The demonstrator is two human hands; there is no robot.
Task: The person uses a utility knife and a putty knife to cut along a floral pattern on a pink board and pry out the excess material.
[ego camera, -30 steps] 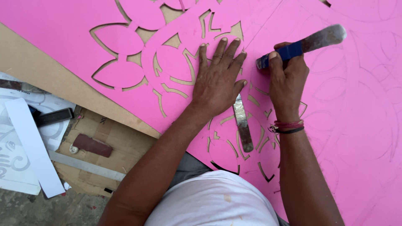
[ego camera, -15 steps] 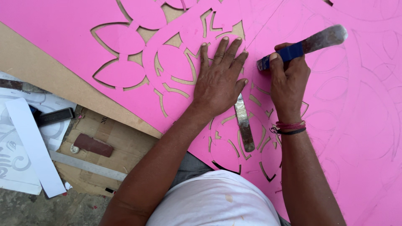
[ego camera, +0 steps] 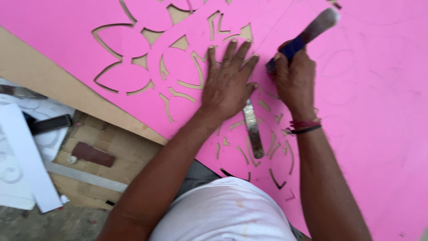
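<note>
Pink foam sheet (ego camera: 370,102) lies flat under both hands, over a brown board (ego camera: 40,76) that shows well to the left of them. Far left of the left hand sit a dark rectangular block (ego camera: 93,154), a metal ruler (ego camera: 84,176) and white panels (ego camera: 26,169). Left hand (ego camera: 227,85) is spread open, palm down, pressing the sheet beside the finished petal cutouts (ego camera: 125,62). A loose metal blade (ego camera: 253,129) lies just below its thumb. Right hand (ego camera: 295,80) is clamped around a blue-handled knife (ego camera: 307,33), tilted into the sheet just beside the left fingertips. Judged step: cutting along a drawn line. The next stroke calls for steady downward pressure and fingers kept off the cutting line. Knife tip is hidden behind the knuckles; the handle end is blurred; faint pencil lines right of the right hand are hard to trace
</note>
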